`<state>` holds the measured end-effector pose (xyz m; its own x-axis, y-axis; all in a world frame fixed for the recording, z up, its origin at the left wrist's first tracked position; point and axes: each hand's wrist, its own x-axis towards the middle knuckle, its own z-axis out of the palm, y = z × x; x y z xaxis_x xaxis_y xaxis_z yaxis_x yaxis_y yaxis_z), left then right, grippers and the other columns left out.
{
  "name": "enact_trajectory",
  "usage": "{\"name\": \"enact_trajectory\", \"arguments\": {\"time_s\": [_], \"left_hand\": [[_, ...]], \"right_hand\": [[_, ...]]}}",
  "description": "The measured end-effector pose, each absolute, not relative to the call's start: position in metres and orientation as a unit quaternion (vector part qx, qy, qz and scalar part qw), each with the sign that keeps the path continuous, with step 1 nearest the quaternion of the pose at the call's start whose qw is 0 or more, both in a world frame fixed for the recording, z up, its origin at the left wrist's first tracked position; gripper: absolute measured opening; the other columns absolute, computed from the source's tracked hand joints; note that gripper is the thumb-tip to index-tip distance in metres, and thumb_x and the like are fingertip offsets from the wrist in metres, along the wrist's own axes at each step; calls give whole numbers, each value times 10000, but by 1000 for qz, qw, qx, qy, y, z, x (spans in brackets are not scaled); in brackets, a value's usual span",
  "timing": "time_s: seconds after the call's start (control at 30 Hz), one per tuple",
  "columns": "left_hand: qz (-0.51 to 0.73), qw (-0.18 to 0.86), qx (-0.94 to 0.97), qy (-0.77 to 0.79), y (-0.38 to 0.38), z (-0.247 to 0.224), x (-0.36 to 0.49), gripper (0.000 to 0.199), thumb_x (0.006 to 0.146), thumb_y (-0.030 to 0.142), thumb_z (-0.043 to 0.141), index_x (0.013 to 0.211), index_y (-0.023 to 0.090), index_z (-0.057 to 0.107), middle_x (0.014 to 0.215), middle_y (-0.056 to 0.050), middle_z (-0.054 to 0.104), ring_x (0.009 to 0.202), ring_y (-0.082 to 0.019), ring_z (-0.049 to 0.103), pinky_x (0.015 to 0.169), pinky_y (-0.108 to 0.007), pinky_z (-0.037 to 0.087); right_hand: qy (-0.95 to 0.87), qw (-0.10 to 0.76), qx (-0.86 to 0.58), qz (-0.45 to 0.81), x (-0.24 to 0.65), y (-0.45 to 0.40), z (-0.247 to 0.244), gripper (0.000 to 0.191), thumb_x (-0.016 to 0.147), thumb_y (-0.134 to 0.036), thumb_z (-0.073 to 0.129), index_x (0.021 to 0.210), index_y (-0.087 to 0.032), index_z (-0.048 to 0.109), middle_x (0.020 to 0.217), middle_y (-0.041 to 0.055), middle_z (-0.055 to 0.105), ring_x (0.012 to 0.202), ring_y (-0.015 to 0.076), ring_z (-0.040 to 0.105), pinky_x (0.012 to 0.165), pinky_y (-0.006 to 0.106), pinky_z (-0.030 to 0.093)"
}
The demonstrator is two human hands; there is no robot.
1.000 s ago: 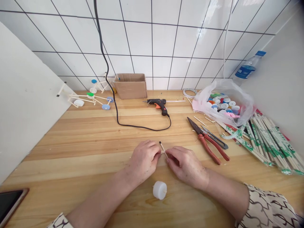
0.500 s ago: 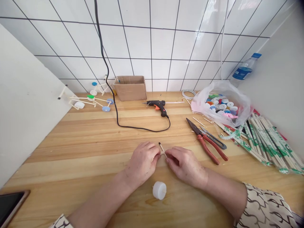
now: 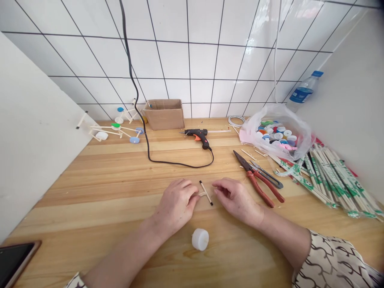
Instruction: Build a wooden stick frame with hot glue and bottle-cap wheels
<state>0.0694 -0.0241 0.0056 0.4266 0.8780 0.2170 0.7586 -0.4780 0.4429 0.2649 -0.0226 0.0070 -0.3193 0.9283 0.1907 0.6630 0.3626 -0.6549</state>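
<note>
A T-shaped piece of wooden sticks (image 3: 206, 193) with black tips on its crossbar is at the middle of the table. My left hand (image 3: 179, 200) pinches the end of its stem, which the fingers partly cover. Just to the right, apart from the crossbar, my right hand (image 3: 235, 200) has its thumb and forefinger spread a little, with nothing between them. Nearer to me stands a white round piece like joined bottle caps (image 3: 200, 239), with a small stick end poking out.
A black glue gun (image 3: 196, 135) with its cord lies beyond my hands, before a cardboard box (image 3: 165, 118). Red-handled pliers (image 3: 259, 180) and snips (image 3: 268, 176) lie right, near a bag of caps (image 3: 276, 132) and wrapped chopsticks (image 3: 339, 180). Stick models (image 3: 117, 130) stand left; a phone (image 3: 18, 262) lies front left.
My right hand has let go of the crossbar and moved slightly right, so its lower black tip now shows. My left hand keeps its pinch on the stem.
</note>
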Motion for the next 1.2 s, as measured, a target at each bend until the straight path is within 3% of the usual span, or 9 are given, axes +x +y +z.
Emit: {"name": "enact_trajectory", "arguments": {"time_s": [0.43, 1.2], "left_hand": [[243, 124, 812, 516, -41, 26, 56, 153, 777, 80, 573, 705, 198, 641, 755, -9, 671, 755, -182, 607, 690, -293, 475], [324, 83, 844, 419, -44, 0, 57, 231, 878, 82, 456, 750, 160, 631, 777, -54, 652, 765, -200, 523, 715, -339, 472]], "right_hand": [[-747, 319, -552, 190, 287, -6, 32, 175, 808, -203, 535, 886, -156, 684, 744, 50, 701, 639, 162, 622, 606, 269, 487], [-744, 284, -586, 151, 280, 31, 56, 176, 787, -208, 547, 877, -153, 688, 708, 38, 697, 622, 159, 621, 586, 257, 470]]}}
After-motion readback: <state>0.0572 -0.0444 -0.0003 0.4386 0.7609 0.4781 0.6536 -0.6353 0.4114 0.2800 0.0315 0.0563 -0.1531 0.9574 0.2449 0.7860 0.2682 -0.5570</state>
